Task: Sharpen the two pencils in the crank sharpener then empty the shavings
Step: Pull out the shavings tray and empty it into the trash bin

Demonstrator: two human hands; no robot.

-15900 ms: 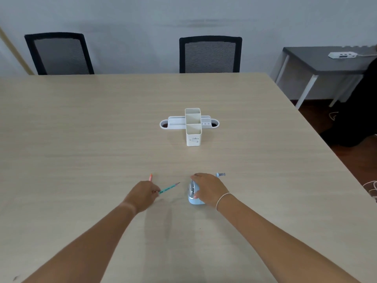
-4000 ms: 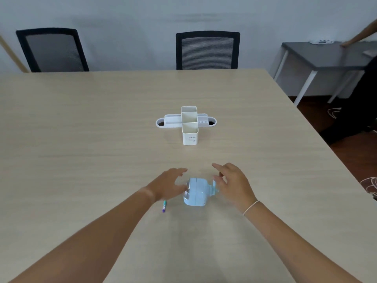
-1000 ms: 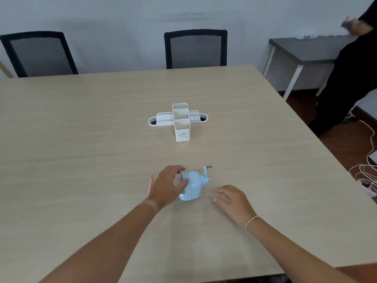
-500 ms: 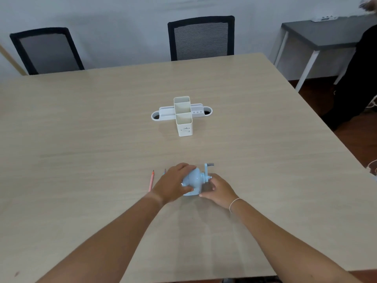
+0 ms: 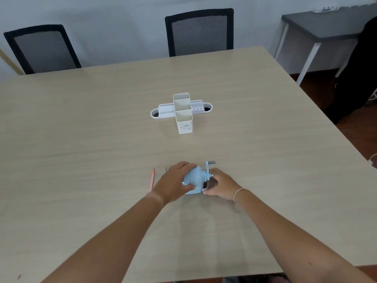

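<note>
The light blue crank sharpener [image 5: 196,179] stands on the wooden table [image 5: 81,139], its grey-tipped crank handle pointing up. My left hand [image 5: 173,183] wraps around its left side and holds it down. My right hand [image 5: 219,183] is at its lower right end, fingers pinched on the shavings drawer [image 5: 206,187], which sticks out slightly. An orange pencil [image 5: 152,180] lies just left of my left hand, tip pointing away. Only the tip of the second pencil [image 5: 165,170] shows beside my left hand; the rest is hidden under it.
A white desk organiser [image 5: 182,112] stands at the table's middle, beyond the sharpener. Two black mesh chairs [image 5: 200,31] sit at the far edge. A grey side table [image 5: 326,21] and a person in black [image 5: 359,74] are at the right.
My right hand has shifted from the sharpener's side to its lower right end and taken hold of the drawer, which now sticks out a little. My left hand stays on the sharpener.
</note>
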